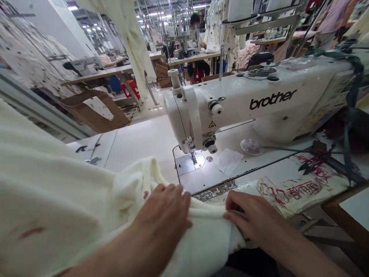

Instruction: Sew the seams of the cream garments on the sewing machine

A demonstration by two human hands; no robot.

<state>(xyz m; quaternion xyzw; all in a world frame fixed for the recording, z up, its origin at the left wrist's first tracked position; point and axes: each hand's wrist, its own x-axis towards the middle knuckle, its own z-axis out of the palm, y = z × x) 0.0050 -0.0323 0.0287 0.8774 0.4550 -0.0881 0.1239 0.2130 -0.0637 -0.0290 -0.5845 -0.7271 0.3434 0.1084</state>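
Observation:
A cream fabric garment (201,238) with reddish-brown marks spreads from the left side across the table's front edge. My left hand (165,211) lies over its folded edge, fingers closed on the cloth, thumb toward the right. Further right, my right hand (245,211) pinches the same edge between thumb and fingers, so a band of fabric runs straight between both hands. Just beyond them stands a white sewing machine (236,100) marked "brother". Its lit presser foot (194,157) sits above the metal needle plate (184,164), apart from the garment.
A white paper scrap (228,161) and a small clear dish (251,147) lie right of the needle. Dark scissors (313,163) rest on printed cloth (302,192) at the right. Cream fabric (138,50) hangs behind. A cardboard box (95,111) stands beyond the table; a person sits farther back.

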